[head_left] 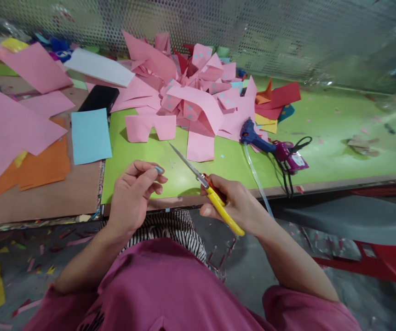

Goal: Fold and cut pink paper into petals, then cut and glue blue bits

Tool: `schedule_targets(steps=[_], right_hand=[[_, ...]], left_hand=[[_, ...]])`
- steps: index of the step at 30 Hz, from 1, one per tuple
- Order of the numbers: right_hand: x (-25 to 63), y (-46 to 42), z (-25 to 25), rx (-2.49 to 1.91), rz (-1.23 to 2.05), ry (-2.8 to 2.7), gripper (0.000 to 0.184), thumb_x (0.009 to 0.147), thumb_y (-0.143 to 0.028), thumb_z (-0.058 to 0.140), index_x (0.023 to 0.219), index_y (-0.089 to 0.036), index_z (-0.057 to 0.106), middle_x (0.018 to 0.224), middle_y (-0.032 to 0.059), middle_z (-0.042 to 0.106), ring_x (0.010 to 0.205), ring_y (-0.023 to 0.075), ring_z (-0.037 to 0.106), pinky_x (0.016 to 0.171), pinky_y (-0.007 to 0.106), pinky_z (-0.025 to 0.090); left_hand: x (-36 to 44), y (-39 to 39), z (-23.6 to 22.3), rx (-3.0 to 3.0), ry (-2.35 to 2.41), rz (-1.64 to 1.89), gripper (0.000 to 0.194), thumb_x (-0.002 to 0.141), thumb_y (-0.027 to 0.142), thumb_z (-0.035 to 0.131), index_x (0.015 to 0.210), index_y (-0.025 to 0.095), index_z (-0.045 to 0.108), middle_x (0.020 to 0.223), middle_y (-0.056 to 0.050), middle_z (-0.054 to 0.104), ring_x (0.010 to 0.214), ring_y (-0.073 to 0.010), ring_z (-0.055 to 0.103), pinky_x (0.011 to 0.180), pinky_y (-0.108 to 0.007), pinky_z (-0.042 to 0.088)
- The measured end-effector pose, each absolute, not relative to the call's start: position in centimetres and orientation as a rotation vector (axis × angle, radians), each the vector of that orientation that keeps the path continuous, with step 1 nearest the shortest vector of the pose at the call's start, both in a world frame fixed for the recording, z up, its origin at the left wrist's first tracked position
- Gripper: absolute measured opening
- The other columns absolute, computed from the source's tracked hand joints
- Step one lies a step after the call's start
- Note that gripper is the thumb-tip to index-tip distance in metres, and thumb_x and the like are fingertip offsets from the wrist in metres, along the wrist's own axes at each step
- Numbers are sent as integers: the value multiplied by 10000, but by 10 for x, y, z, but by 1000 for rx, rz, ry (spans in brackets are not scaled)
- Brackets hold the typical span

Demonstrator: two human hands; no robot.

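Observation:
Between the thumb and fingers of my left hand (132, 191) is a small light-blue piece of paper (158, 169). My right hand (234, 200) grips scissors (220, 207) with yellow and red handles; their blades point up and left, over the green table top, and look closed together. A pink paper cut-out (149, 128) with a notch in its lower edge lies just beyond the blade tips. To the left of it is a light-blue paper sheet (91, 136).
A heap of pink paper pieces (198, 92) covers the back middle. A blue glue gun (253, 134) with a clear glue stick lies at right, beside a purple box (290, 157). A black phone (99, 98) and orange paper (46, 163) are at left. A grey stool seat (352, 220) stands at right.

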State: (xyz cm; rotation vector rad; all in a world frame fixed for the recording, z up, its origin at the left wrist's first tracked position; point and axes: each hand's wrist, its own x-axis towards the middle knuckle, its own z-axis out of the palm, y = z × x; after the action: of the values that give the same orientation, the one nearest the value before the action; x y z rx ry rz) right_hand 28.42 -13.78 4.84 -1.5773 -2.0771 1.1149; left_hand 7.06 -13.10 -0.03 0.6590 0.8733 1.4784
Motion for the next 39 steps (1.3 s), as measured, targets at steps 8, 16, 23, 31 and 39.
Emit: schedule_targets(steps=[8, 16, 23, 31, 39], right_hand=[[290, -138, 38, -1425, 1403, -1770, 551, 787, -715, 700, 887, -193, 555, 742, -44, 481, 596, 81, 375, 509, 241, 273], [242, -136, 34, -1119, 1307, -1423, 455, 719, -424, 856, 861, -246, 463, 856, -41, 579, 699, 96, 539, 634, 252, 477], [225, -127, 33, -967, 1292, -1371, 365, 765, -301, 816, 883, -250, 474, 844, -52, 560, 726, 87, 555, 663, 235, 506], [231, -114, 36, -1013, 1509, -1322, 407, 716, -332, 833, 847, -229, 462, 767, -74, 540, 662, 66, 496, 642, 237, 451], [239, -108, 49, -1083, 1548, -1621, 439, 686, -360, 859, 861, -216, 483, 808, -51, 551, 705, 78, 497, 614, 220, 436]], left_hand=[[69, -126, 0, 510, 881, 1331, 283, 678, 381, 856, 736, 199, 647, 793, 13, 724, 658, -90, 664, 516, -171, 478], [79, -133, 2, 628, 893, 1375, 264, 681, 360, 870, 718, 203, 662, 736, 20, 707, 624, -91, 653, 567, -191, 498], [85, -140, -1, 675, 821, 1398, 166, 727, 299, 862, 730, 207, 724, 727, 17, 722, 642, -85, 649, 622, -193, 517], [73, -140, -3, 773, 859, 1280, 207, 800, 417, 787, 816, 213, 758, 730, 0, 722, 625, -119, 679, 622, -229, 577], [59, -136, -7, 1063, 1043, 1170, 166, 689, 297, 869, 707, 198, 738, 706, -19, 727, 620, -143, 669, 549, -227, 587]])
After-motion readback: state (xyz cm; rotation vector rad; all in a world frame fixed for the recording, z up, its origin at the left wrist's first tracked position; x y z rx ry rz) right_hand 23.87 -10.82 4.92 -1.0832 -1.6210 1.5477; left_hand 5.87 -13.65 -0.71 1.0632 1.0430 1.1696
